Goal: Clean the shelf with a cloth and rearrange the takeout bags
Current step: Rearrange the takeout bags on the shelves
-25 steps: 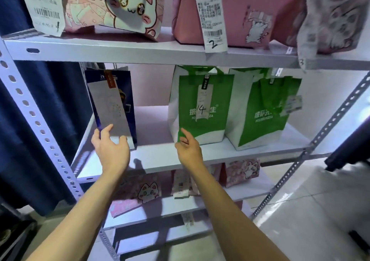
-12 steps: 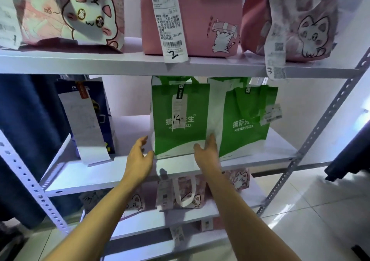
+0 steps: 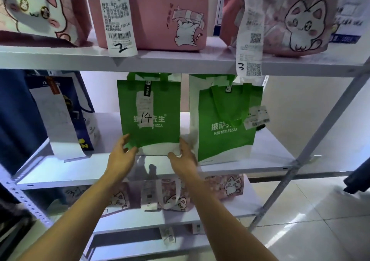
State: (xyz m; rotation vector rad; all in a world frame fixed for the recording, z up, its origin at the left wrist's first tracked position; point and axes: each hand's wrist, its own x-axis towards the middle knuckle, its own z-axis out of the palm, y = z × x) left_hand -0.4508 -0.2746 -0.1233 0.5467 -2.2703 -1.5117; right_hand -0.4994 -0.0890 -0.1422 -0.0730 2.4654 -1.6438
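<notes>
- The green bag marked 14 [image 3: 149, 116] stands upright on the middle shelf [image 3: 60, 168], near its front edge and about midway along it.
- The left hand [image 3: 122, 156] cups the bag's lower left corner, fingers spread and curled onto the front.
- The right hand [image 3: 183, 157] holds the lower right corner; its grip looks closed on the bag, though the fingers are blurred.
- A second green bag [image 3: 228, 124] stands just beside it towards the shelf's right end; a dark blue bag [image 3: 66, 110] stands near the left end.
</notes>
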